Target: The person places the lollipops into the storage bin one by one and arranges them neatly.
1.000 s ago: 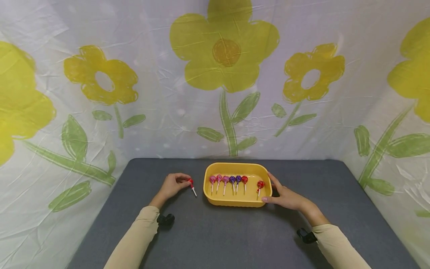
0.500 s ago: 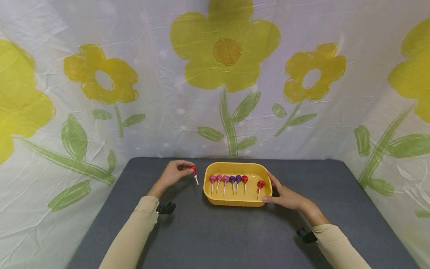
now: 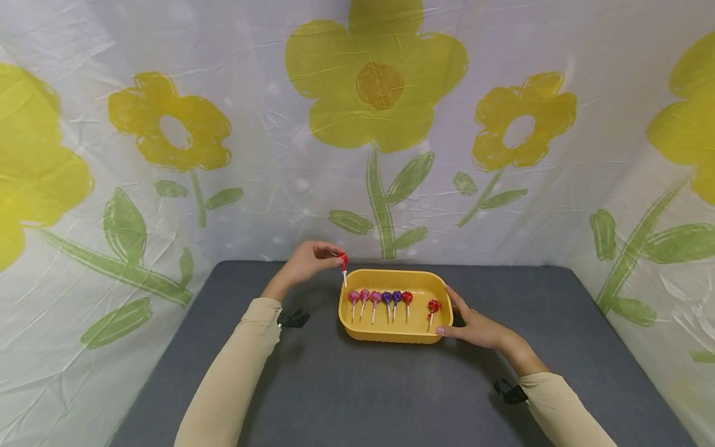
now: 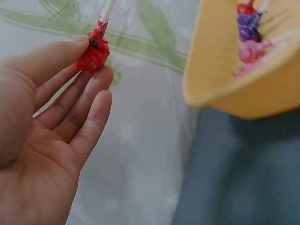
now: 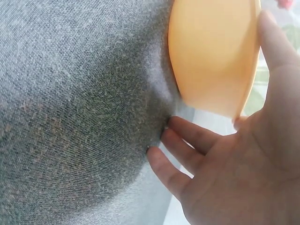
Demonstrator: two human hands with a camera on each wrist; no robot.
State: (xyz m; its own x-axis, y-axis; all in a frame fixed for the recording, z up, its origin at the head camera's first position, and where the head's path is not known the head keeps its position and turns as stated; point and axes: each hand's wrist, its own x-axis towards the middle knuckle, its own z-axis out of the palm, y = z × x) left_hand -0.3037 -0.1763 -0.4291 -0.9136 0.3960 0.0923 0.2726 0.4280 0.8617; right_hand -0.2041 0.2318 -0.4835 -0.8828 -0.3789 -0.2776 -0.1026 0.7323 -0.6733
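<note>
My left hand pinches a red-wrapped lollipop by its head, thumb against fingers. This lollipop is held up over the left rim of a yellow tray, its white stick pointing down. Inside the tray lie pink lollipops, two purple lollipops and two red lollipops, one of them set apart on the right. At the tray's right end, my right hand grips the rim between thumb and index finger. Its other fingers stretch out beside the tray wall in the right wrist view.
The tray stands on a dark grey table, towards its back edge. Behind and at both sides hangs a pale cloth printed with yellow flowers. Each wrist wears a black strap-like device.
My left hand has lifted the red lollipop off the table and carried it up and right to the tray's left rim. The right hand and tray have stayed in place.
</note>
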